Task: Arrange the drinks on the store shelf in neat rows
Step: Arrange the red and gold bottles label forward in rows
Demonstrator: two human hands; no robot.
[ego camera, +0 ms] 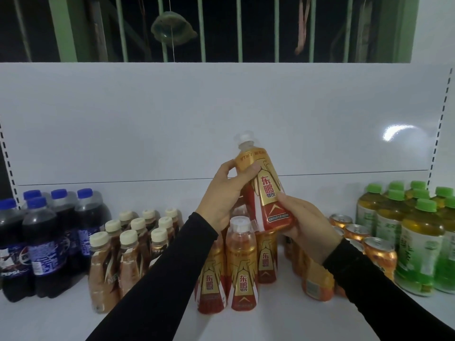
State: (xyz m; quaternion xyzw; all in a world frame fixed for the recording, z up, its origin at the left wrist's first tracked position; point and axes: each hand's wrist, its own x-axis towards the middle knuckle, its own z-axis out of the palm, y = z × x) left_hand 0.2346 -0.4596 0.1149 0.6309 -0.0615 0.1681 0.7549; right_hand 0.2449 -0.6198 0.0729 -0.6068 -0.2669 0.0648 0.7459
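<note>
Gripping one gold-red bottle (266, 190), both hands, left (221, 195) and right (307, 222), above three standing alike (242, 264).

On the shelf (270, 313) before you, the cola bottles (41, 244) stand far left, the coffee bottles (128, 244) just right of them, and the energy drink bottles (242, 264) in the middle. Right of those sit the cans (357, 239), with the tea bottles (416, 239) far right. You hold one tilted bottle (264, 190) above the middle group.
</note>
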